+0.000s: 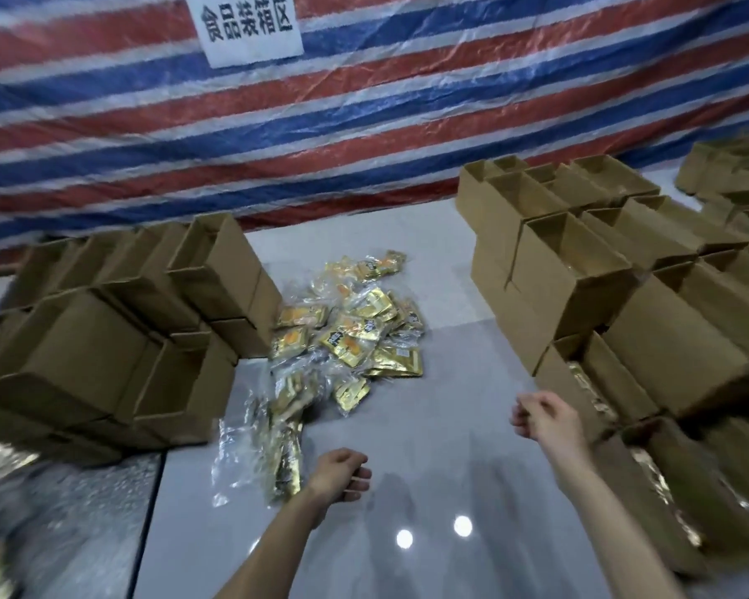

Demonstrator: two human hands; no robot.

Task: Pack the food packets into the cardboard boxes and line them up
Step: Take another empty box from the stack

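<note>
Both bare forearms reach in from the bottom edge; the left hand (340, 473) and right hand (541, 419) hang loosely curled, holding nothing, above a glossy grey surface (429, 469). Food packets (355, 335), gold foil with crinkled clear edges, lie heaped ahead of the left hand, a few trailing just to its left. Open cardboard boxes (580, 278) stand stacked right of the right hand, another box stack (156, 339) left of the left hand. Blur smears the packet print and the outermost boxes.
</note>
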